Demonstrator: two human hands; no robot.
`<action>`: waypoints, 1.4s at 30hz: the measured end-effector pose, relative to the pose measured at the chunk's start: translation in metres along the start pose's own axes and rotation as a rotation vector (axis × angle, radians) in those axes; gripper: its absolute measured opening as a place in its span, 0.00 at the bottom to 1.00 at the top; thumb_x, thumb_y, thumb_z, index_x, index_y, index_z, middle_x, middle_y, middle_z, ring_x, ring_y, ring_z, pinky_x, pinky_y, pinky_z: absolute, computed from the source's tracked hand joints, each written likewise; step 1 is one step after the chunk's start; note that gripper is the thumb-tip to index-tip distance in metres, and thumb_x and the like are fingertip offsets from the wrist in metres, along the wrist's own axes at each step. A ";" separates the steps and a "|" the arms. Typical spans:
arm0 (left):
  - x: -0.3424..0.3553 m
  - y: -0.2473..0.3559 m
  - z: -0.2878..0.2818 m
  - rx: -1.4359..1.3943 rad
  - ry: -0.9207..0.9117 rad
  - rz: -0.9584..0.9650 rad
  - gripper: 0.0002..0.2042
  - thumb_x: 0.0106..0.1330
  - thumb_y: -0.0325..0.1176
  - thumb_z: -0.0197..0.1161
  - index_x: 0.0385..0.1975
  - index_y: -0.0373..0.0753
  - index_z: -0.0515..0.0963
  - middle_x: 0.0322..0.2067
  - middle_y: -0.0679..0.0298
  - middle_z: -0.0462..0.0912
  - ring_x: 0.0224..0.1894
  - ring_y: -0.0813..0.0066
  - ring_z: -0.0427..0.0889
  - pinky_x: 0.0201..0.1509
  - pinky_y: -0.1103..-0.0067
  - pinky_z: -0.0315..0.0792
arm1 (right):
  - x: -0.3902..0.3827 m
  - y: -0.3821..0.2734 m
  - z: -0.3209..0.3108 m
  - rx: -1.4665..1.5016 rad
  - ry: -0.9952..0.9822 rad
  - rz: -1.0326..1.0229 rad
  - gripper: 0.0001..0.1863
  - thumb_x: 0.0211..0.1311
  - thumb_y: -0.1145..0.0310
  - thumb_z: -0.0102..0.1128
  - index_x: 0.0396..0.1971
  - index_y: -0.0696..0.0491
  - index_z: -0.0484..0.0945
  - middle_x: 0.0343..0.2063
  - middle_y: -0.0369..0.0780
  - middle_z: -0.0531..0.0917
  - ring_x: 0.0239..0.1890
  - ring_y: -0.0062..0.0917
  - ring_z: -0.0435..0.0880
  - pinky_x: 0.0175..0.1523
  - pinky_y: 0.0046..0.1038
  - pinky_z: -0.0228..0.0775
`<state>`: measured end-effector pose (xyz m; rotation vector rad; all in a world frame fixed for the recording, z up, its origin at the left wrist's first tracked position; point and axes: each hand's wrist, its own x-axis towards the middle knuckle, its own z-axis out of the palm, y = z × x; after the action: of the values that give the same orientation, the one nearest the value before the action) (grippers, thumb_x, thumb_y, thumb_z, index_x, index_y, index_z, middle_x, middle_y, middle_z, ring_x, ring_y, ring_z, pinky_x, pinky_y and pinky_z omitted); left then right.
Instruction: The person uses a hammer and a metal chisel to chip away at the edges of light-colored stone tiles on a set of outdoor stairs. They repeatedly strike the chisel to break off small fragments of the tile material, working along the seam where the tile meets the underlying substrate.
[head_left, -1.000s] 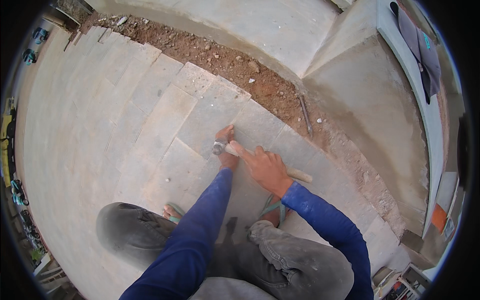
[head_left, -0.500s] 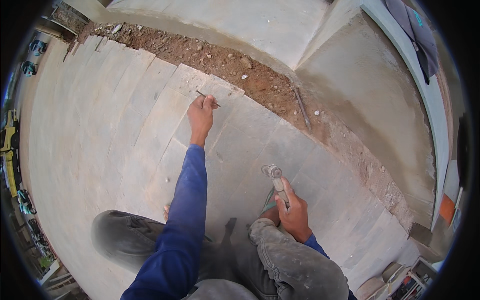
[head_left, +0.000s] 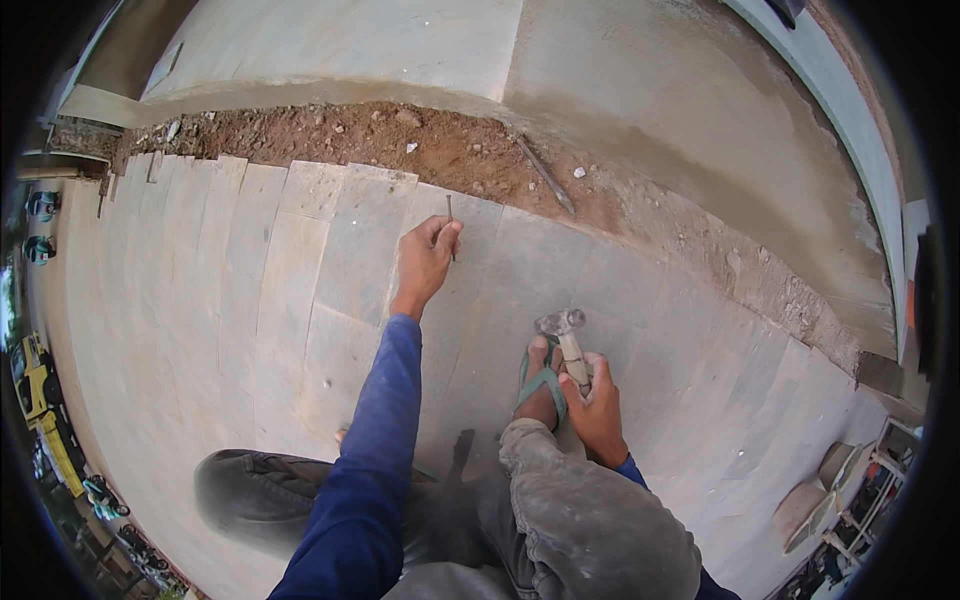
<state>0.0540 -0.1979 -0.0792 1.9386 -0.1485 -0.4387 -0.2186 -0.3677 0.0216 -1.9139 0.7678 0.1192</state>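
Note:
My left hand (head_left: 425,260) is closed around a thin metal chisel (head_left: 449,208), a slim rod that could also be a large nail. It points up and down in the picture, over the pale stone slabs (head_left: 365,235) near their far edge. To the right and nearer to me, my right hand (head_left: 597,415) grips a hammer (head_left: 573,350) by its light wooden handle. The hammer's worn, dusty metal head is above my sandalled foot (head_left: 542,395). Chisel and hammer are well apart.
Beyond the slabs runs a strip of reddish soil (head_left: 330,135) with small stones. A metal bar (head_left: 545,175) lies on it. A low concrete wall (head_left: 660,130) borders the soil. Hats (head_left: 805,510) sit by a rack at the lower right; a yellow vehicle (head_left: 45,400) is far left.
The view has turned, showing more of the concrete wall. In my left hand the chisel has gone from slanted to nearly upright in the picture. The hammer's head has turned sideways, still in my right hand.

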 end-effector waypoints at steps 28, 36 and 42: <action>0.113 0.115 -0.090 0.938 -0.573 0.212 0.10 0.69 0.28 0.52 0.41 0.30 0.79 0.34 0.49 0.84 0.40 0.51 0.85 0.47 0.63 0.76 | 0.114 -0.009 0.028 0.337 -0.165 0.221 0.26 0.74 0.59 0.50 0.65 0.58 0.65 0.31 0.52 0.83 0.29 0.40 0.85 0.39 0.37 0.77; 0.178 0.038 -0.105 1.002 -0.732 0.294 0.10 0.67 0.30 0.55 0.42 0.32 0.80 0.39 0.46 0.84 0.43 0.46 0.84 0.47 0.60 0.76 | 0.126 -0.050 0.080 0.051 -0.029 -0.196 0.25 0.73 0.67 0.54 0.66 0.58 0.65 0.41 0.57 0.83 0.44 0.55 0.83 0.47 0.45 0.75; 0.213 -0.011 -0.093 0.736 -0.925 0.340 0.11 0.61 0.31 0.64 0.41 0.34 0.82 0.36 0.50 0.85 0.41 0.53 0.86 0.44 0.65 0.78 | 0.166 -0.076 0.120 -0.283 0.044 -0.376 0.27 0.67 0.66 0.62 0.65 0.53 0.69 0.36 0.50 0.83 0.36 0.47 0.84 0.40 0.44 0.76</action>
<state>0.2840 -0.1782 -0.1073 2.1794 -1.3702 -1.1319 -0.0148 -0.3214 -0.0428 -2.3036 0.4235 -0.0509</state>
